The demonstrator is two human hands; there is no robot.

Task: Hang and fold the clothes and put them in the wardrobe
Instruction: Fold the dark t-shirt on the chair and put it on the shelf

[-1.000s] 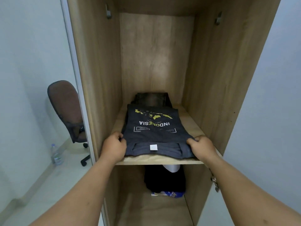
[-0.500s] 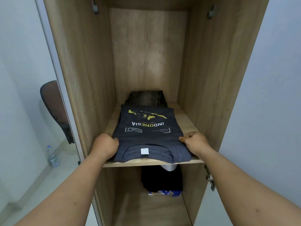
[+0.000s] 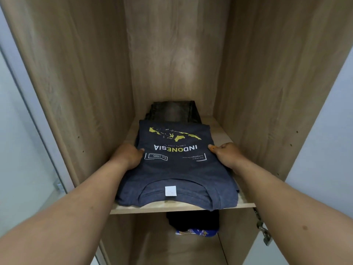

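A folded dark blue T-shirt (image 3: 175,175) with a yellow map print and the word INDONESIA lies on the wooden wardrobe shelf (image 3: 183,205), its collar toward me. My left hand (image 3: 128,156) grips its left edge, thumb on top. On the other side my right hand (image 3: 226,154) grips the right edge the same way. Behind the shirt, deeper on the shelf, lie folded dark grey jeans (image 3: 172,111).
The wardrobe's wooden side walls (image 3: 76,83) close in left and right, with the back panel behind. Below the shelf hang or lie a black garment (image 3: 193,219) and a blue patterned cloth (image 3: 196,232). A metal hinge (image 3: 264,233) sits at the lower right.
Both hands have slid forward along the shirt's sides, from near the collar to beside the print. The shirt sits deeper on the shelf and the view has moved closer.
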